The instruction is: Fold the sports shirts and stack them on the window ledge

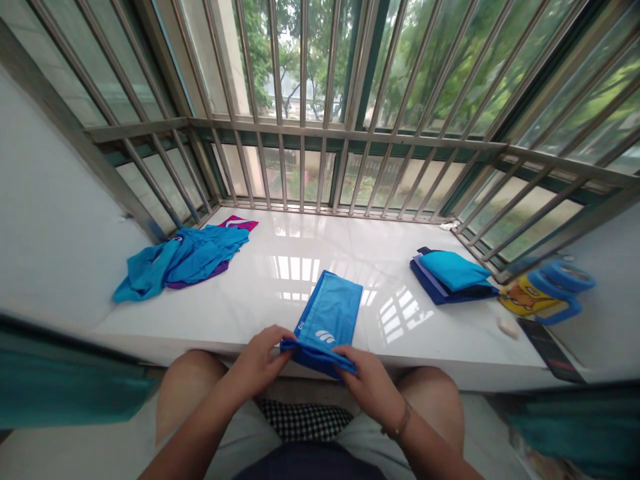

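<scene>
A blue folded garment with a white printed logo lies on the white ledge in front of me, its near end lifted and folded at the ledge's edge. My left hand pinches the left corner of that near end between thumb and fingers. At the right corner, my right hand grips the same end. The garment's far part rests flat on the ledge. What kind of garment it is cannot be made out.
Crumpled blue clothes lie on the ledge at left, with purple and pink pieces. A folded stack sits right, beside a yellow and blue mug, a small pale object and a black phone. Metal bars border the back.
</scene>
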